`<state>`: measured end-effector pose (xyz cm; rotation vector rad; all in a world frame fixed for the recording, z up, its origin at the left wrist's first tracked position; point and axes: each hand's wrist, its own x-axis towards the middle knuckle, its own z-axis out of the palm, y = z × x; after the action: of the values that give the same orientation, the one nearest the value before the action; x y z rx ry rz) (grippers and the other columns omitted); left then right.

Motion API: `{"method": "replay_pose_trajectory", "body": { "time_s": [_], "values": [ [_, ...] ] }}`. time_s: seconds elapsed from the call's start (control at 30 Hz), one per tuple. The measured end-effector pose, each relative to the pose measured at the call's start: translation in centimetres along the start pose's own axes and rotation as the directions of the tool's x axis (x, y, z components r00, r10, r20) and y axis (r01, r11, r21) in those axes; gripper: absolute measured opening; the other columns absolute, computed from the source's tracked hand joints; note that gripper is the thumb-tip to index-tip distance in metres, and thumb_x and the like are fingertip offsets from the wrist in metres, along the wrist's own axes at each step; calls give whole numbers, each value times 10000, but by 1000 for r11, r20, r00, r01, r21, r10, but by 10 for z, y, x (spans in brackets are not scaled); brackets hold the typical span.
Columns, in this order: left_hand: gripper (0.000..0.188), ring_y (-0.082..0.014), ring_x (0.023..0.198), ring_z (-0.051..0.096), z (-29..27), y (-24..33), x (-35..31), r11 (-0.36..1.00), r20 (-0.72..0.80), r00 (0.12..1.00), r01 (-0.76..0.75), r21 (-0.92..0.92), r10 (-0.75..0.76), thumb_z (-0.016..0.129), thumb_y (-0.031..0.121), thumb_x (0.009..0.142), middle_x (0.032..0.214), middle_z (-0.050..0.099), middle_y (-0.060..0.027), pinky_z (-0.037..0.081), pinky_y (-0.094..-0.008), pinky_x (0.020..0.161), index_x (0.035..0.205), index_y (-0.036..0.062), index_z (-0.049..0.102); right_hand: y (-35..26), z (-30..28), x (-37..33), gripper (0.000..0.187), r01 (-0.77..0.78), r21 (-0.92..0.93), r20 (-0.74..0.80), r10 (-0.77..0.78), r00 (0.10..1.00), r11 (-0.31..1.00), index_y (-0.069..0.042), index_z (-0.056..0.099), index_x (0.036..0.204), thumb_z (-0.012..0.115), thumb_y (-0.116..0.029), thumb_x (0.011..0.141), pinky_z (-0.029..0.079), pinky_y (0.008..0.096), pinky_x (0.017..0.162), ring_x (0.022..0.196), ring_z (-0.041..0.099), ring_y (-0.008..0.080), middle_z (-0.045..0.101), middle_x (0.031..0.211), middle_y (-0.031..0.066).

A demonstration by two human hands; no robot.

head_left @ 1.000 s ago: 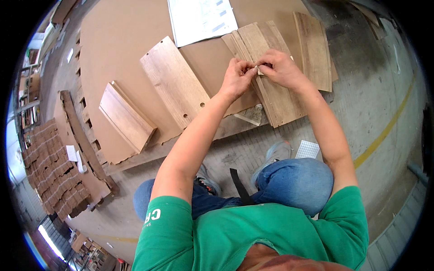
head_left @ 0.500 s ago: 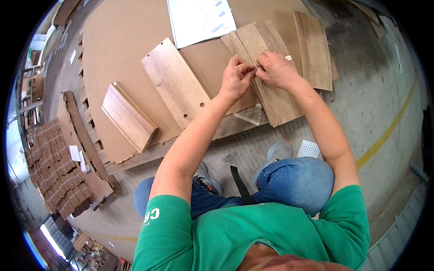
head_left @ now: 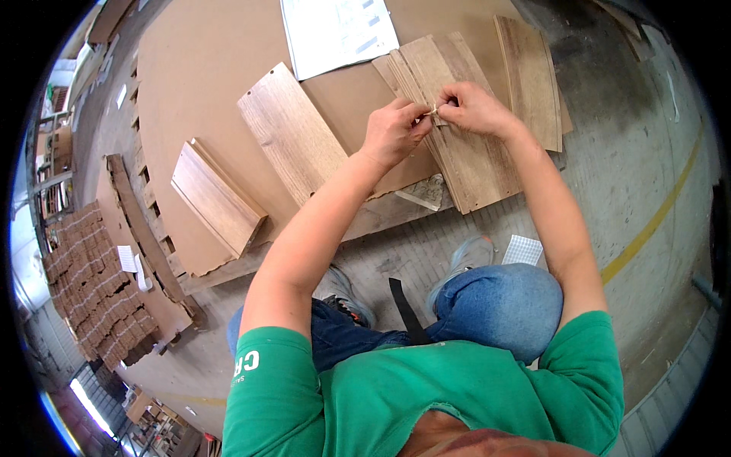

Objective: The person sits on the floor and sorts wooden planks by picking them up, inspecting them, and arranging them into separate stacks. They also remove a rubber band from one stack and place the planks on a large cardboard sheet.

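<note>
My left hand (head_left: 392, 131) and my right hand (head_left: 476, 110) meet over a stack of wood-grain boards (head_left: 480, 171). Fingertips of both hands pinch a small pale strip (head_left: 432, 112), too small to name exactly. The stack lies slanted near the front edge of a cardboard-covered platform (head_left: 205, 84), its lower end jutting past that edge. Left of my left hand lies a flat wood-grain panel (head_left: 293, 133) with small holes at its far end; my left forearm covers its near end.
Farther left rests a grooved wooden piece (head_left: 217, 194). More wood-grain boards (head_left: 528, 84) lie at the right. A printed sheet (head_left: 339, 34) is at the back. Below the platform edge are my shoes (head_left: 343, 293) and a checked paper (head_left: 522, 250). Stacked cardboard (head_left: 95, 282) stands at the left.
My fingertips have drawn slightly apart, and the pale strip now shows between them. My left hand has shifted a little left; the right hand's fingers have curled differently.
</note>
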<state>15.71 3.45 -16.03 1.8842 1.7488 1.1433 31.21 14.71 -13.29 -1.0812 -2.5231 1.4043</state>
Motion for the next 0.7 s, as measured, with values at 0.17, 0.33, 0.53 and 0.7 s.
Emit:
{"method": "replay_pose_trajectory", "body": {
  "time_s": [0.17, 0.33, 0.53, 0.7],
  "values": [
    [125, -286, 651, 610, -9, -2, 19, 911, 341, 926, -272, 310, 161, 622, 181, 757, 747, 593, -93, 512, -352, 562, 795, 64, 605, -10, -2, 0, 184, -25, -93, 18, 26, 999, 995, -21, 613, 774, 583, -198, 732, 467, 351, 637, 700, 599, 252, 631, 745, 123],
    [159, -283, 659, 616, -14, 5, 32, 819, 525, 826, -440, 368, 207, 620, 196, 746, 752, 584, -105, 518, -364, 547, 759, 43, 578, -9, 1, 0, 162, -6, -121, -25, 3, 1000, 993, -18, 612, 783, 576, -169, 738, 466, 357, 639, 707, 600, 262, 629, 748, 136],
    [184, -281, 652, 618, -15, 2, 38, 800, 578, 783, -489, 347, 228, 592, 205, 766, 747, 575, -113, 515, -371, 531, 763, 22, 579, -15, -2, 1, 164, -21, -176, 9, 23, 1000, 984, -22, 621, 800, 562, -158, 731, 469, 385, 671, 762, 605, 308, 634, 792, 161],
    [189, -281, 624, 607, -13, -7, 40, 769, 598, 746, -555, 316, 292, 571, 190, 783, 757, 565, -119, 503, -378, 510, 805, 3, 561, -9, 1, 0, 158, 36, -199, -25, -42, 999, 979, -19, 608, 806, 549, -149, 739, 468, 402, 679, 776, 599, 336, 627, 797, 164]
  ]
}}
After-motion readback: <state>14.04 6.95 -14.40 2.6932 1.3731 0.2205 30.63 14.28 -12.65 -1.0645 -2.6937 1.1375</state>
